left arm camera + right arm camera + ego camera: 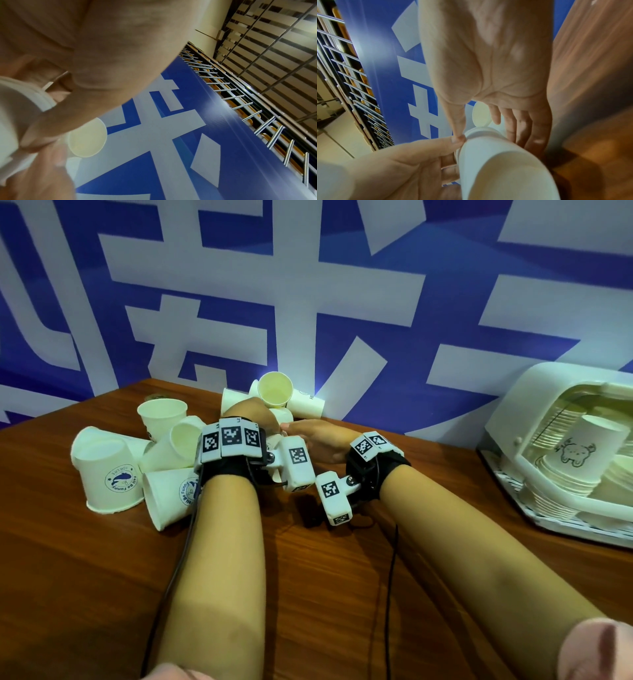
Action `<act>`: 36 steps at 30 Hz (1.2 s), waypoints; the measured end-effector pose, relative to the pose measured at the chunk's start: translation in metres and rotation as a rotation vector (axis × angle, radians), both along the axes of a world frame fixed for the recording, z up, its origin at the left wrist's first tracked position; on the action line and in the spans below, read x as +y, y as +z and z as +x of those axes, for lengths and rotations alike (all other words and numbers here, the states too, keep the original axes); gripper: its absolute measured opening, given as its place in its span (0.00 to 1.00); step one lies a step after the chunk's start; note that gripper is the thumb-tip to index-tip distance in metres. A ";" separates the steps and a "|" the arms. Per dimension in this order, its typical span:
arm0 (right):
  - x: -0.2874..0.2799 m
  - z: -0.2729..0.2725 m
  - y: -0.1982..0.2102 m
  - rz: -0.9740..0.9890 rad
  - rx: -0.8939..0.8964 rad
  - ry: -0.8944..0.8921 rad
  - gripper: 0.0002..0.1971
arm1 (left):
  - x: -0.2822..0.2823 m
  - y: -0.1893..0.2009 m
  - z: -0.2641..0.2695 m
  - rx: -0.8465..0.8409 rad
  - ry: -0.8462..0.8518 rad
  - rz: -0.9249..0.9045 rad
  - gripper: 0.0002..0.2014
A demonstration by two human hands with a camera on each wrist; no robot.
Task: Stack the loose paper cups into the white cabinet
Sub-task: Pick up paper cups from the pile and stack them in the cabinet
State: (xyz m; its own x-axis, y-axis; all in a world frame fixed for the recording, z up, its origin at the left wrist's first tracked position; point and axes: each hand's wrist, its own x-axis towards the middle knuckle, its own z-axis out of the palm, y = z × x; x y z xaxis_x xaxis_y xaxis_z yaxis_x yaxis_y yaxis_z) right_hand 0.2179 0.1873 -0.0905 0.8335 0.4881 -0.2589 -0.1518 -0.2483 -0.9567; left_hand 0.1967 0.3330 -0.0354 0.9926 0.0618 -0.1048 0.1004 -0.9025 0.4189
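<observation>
The head view looks down over both forearms at the table (102, 577). Each wrist view looks up close along its palm; all three share the blue wall (291, 344) (223, 155) (373, 54).

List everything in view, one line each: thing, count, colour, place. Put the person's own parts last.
Loose white paper cups: about ten, white with cream insides, some with a blue logo, piled on the table's left and back.
White paper cup held between the hands: one, possibly nested, white, at centre.
White plastic cabinet: one, white, right end of table, door open.
Stacked white paper cups in the cabinet: several stacks, white, top one with a drawn figure.
Brown wooden table: one, brown.
Blue and white banner wall: one, behind the table.
Wrist-worn trackers: two, white with black markers.
Left hand: grips the held cup.
Right hand: grips the same cup.
</observation>
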 end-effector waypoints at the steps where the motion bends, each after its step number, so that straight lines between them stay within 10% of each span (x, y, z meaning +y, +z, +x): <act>1: -0.005 -0.005 0.004 -0.015 -0.007 -0.004 0.32 | 0.000 0.003 -0.001 0.005 -0.021 -0.014 0.13; 7: -0.046 -0.032 0.030 0.000 -0.067 -0.052 0.10 | -0.014 0.018 -0.013 0.037 -0.193 -0.425 0.08; 17: -0.136 -0.103 0.064 -0.065 -0.343 -0.368 0.25 | -0.080 0.032 -0.041 0.069 -0.460 -0.895 0.14; 27: -0.241 -0.169 0.082 -0.261 -0.729 -0.539 0.28 | -0.193 0.045 -0.084 -0.150 -0.709 -0.801 0.04; 36: -0.338 -0.240 0.117 -0.649 -0.937 -0.753 0.31 | -0.322 0.056 -0.126 -0.352 -0.866 -0.834 0.16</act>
State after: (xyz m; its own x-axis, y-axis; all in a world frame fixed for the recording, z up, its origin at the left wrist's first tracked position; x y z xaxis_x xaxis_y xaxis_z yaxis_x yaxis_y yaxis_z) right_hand -0.0218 -0.1510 0.0262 0.8295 -0.1498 0.5381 0.1861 -0.8342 -0.5191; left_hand 0.0705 0.0115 0.0205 0.6563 -0.5815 0.4807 -0.6260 -0.0640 0.7772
